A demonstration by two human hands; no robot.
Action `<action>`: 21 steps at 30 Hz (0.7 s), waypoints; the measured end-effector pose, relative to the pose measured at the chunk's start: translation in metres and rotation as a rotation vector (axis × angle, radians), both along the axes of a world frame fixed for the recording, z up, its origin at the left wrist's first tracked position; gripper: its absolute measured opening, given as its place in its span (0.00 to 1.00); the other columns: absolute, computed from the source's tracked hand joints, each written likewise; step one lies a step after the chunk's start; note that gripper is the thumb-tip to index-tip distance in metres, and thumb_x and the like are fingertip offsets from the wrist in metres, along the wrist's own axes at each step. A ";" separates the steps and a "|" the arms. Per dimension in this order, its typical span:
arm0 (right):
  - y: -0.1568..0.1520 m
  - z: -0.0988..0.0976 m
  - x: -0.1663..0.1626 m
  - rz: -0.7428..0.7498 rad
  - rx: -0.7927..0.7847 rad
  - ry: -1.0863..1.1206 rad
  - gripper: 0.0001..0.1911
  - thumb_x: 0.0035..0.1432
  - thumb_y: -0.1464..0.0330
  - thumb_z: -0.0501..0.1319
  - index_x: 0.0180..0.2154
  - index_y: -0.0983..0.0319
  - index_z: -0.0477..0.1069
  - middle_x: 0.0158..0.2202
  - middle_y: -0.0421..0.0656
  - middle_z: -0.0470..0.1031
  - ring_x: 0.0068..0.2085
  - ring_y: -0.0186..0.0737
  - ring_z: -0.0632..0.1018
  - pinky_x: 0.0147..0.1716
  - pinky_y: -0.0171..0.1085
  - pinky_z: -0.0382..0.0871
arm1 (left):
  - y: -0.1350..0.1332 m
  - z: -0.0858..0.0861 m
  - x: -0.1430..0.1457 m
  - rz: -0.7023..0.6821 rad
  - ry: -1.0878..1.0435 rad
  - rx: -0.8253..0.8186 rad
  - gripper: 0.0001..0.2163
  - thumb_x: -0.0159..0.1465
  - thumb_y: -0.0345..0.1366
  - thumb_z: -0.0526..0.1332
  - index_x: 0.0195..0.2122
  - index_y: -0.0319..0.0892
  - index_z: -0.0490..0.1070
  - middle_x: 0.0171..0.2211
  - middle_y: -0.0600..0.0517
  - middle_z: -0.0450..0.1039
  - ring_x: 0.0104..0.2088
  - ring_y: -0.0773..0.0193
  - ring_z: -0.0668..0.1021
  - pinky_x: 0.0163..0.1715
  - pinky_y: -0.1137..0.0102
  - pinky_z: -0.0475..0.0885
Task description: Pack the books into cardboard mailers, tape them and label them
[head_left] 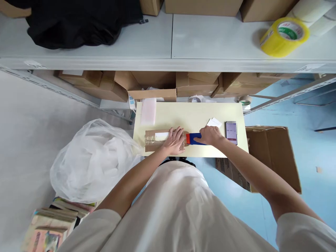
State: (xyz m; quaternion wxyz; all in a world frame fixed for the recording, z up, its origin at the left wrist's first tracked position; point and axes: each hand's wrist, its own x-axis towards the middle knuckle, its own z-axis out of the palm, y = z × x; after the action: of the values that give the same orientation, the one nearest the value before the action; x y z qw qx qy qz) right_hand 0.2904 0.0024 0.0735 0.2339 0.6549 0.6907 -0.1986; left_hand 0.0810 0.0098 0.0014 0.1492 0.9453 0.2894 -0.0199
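Note:
A long, narrow cardboard box (150, 141) with a white label (161, 136) lies on the small cream table (181, 115), and shiny clear tape shows at its left end. My left hand (174, 141) rests over the box's right part with its fingers spread and pressing down. At the box's right end is a blue and red tape dispenser (194, 138). Closed around its blue part is my right hand (208, 135); the hand partly hides it. White paper slips (214, 122) lie just beyond my right hand, and a phone (231, 133) lies right of it.
A pale pink stack of wrap (148, 111) lies at the table's far left. On the shelf (147, 38) above are a yellow tape roll (285, 36) and black cloth (78, 24). A bulging plastic bag (91, 161) stands left, an open carton (273, 157) right.

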 end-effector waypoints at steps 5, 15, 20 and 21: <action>-0.007 0.006 -0.040 -0.045 0.070 -0.040 0.25 0.55 0.51 0.55 0.37 0.66 0.76 0.34 0.58 0.77 0.36 0.53 0.78 0.34 0.42 0.63 | 0.001 0.002 -0.001 -0.004 -0.068 -0.009 0.25 0.52 0.47 0.62 0.50 0.42 0.69 0.60 0.40 0.57 0.63 0.39 0.51 0.58 0.44 0.42; -0.085 -0.035 -0.030 -0.397 0.428 -0.025 0.25 0.61 0.51 0.47 0.39 0.64 0.71 0.36 0.53 0.77 0.36 0.45 0.77 0.32 0.37 0.62 | 0.009 -0.001 -0.005 -0.018 -0.195 -0.112 0.38 0.51 0.57 0.61 0.59 0.40 0.58 0.64 0.36 0.47 0.64 0.40 0.48 0.59 0.43 0.41; -0.124 -0.080 -0.008 -0.509 0.473 0.022 0.19 0.62 0.64 0.47 0.46 0.69 0.66 0.39 0.54 0.75 0.40 0.48 0.75 0.40 0.40 0.63 | 0.012 0.005 -0.047 0.157 -0.296 -0.084 0.33 0.63 0.49 0.52 0.65 0.39 0.44 0.67 0.36 0.34 0.67 0.44 0.40 0.60 0.45 0.42; -0.128 -0.091 -0.008 -0.517 0.473 0.025 0.19 0.61 0.66 0.47 0.48 0.70 0.65 0.40 0.54 0.75 0.42 0.48 0.74 0.43 0.41 0.62 | 0.009 0.004 -0.060 0.233 -0.289 -0.048 0.31 0.64 0.47 0.52 0.65 0.40 0.45 0.67 0.37 0.35 0.67 0.44 0.40 0.60 0.44 0.41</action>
State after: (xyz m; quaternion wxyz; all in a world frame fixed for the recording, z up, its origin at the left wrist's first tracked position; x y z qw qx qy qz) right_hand 0.2825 -0.1251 -0.0174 0.0092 0.8417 0.5316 -0.0939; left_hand 0.0207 0.0189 0.0055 0.2133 0.8946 0.3718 0.1267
